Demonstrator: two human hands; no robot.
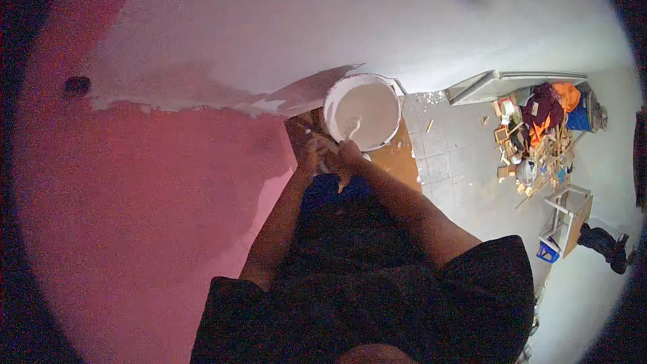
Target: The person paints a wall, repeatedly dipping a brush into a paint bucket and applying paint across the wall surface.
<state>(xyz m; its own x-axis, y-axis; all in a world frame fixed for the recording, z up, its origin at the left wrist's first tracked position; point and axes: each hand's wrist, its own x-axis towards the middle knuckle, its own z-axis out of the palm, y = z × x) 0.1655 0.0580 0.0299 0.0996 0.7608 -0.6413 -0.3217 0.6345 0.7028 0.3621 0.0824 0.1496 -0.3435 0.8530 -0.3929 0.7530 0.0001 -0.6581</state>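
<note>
A round white bucket (328, 109) stands in front of me, filled high with off-white paint or filler (371, 111). My right hand (348, 155) is at the bucket's near rim, fingers closed. A pale streak of the mix (353, 125) shows just beyond its fingertips. My left hand (310, 155) is beside it, to the left of the bucket, with its fingers curled in. Both hands are close together and dim, so what they grip cannot be made out. Under the bucket lies a brown board (397, 165).
At left is a pink wall (155, 182) with a whitish coated band (222, 40) above. On the tiled floor (438, 165) at right lies a pile of wood scraps and cloths (532, 135), near a blue drum (577, 118). A small white-framed table (569, 212) stands closer.
</note>
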